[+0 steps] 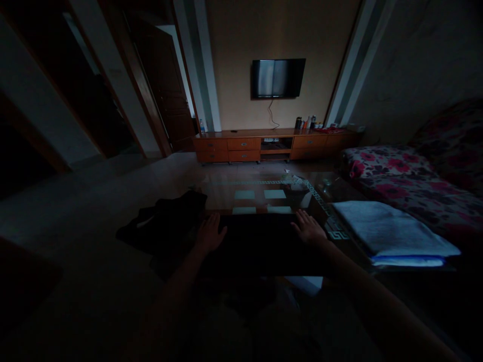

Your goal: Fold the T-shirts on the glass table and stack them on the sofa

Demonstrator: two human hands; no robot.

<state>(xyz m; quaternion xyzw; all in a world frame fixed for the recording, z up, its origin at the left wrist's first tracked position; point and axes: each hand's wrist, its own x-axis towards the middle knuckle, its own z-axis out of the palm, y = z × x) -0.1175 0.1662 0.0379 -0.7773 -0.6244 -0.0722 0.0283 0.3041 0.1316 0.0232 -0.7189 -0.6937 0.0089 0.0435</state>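
Note:
A black cloth (pixel 260 244), its kind lost in the dark, lies flat across the near part of a glass table (pixel 260 202). My left hand (pixel 210 233) rests on its left side, fingers stretched out and thumb apart. On the far right part of the cloth lies my right hand (pixel 308 229), palm down with fingers spread. To the left is a crumpled dark heap of fabric (pixel 166 221). Folded light grey-blue cloths (pixel 392 229) are stacked on the table's right side, a blue edge showing at the bottom.
A sofa with a floral cover (pixel 400 186) stands at the right. Beyond the table is a low wooden cabinet (pixel 241 143) with bottles (pixel 307 122) on it, under a wall television (pixel 278 78). An open door (pixel 166 90) stands at the back left. The room is dim.

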